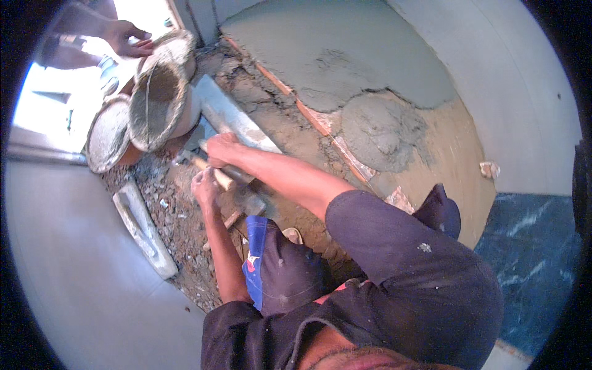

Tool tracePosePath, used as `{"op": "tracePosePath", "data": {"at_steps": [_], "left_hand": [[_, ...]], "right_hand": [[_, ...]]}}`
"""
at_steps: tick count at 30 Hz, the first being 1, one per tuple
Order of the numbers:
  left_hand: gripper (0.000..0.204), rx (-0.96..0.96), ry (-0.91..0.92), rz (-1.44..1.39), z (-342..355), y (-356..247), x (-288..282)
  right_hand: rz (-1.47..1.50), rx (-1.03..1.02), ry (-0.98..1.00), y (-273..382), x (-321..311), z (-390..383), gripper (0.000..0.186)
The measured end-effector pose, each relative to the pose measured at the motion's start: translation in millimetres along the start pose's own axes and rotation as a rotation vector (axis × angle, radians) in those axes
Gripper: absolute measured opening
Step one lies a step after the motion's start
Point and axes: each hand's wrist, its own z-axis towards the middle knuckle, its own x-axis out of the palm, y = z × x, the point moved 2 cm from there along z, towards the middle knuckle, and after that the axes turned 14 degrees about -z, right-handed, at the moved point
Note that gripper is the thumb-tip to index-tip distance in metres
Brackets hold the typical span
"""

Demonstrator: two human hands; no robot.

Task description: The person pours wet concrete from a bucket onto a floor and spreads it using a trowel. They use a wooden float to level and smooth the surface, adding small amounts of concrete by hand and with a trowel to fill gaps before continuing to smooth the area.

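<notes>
My right hand is closed near the lower half of a long blue-grey flat board or float; exactly what its fingers grip is unclear. My left hand is just below it, fingers closed at a short pale wooden handle that lies diagonally. Beneath both hands are dusty metal tool pieces, hard to make out, on rubble-covered ground. A long grey float with a handle lies to the left of my left arm.
Mortar-caked buckets stand upper left beside a bright doorway, another person's hands above them. Wet grey screed and a mortar heap lie upper right, bordered by a brick-red edge. Walls curve along both sides.
</notes>
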Motion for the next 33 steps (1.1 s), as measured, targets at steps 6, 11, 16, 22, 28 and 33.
{"op": "tracePosePath", "data": {"at_steps": [6, 11, 16, 22, 28, 33], "left_hand": [[0.019, 0.001, 0.021, -0.192, -16.0, -11.8, -4.8], [0.018, -0.057, 0.054, -0.24, -7.1, -5.4, -17.4], [0.018, -0.019, 0.088, -0.097, -14.6, -19.0, -20.3], [0.026, -0.013, -0.003, 0.011, -10.7, -26.1, -25.7], [0.033, 0.108, -0.111, 0.229, -45.2, -62.8, 1.3], [0.036, 0.28, -0.091, 0.298, -49.2, -83.1, 2.1]], "right_hand": [[0.189, -0.006, 0.152, -29.7, -61.2, -39.8, 0.051], [0.277, -0.255, 0.204, -132.5, -67.8, -113.7, 0.048], [0.256, 0.104, 0.02, -243.1, -118.9, -267.9, 0.045], [-0.023, 0.615, 0.001, -334.3, -52.4, -406.5, 0.047], [-0.208, 0.756, 0.042, -392.3, 9.5, -438.2, 0.055], [-0.183, 0.744, -0.045, -433.2, 24.2, -420.1, 0.058]]}}
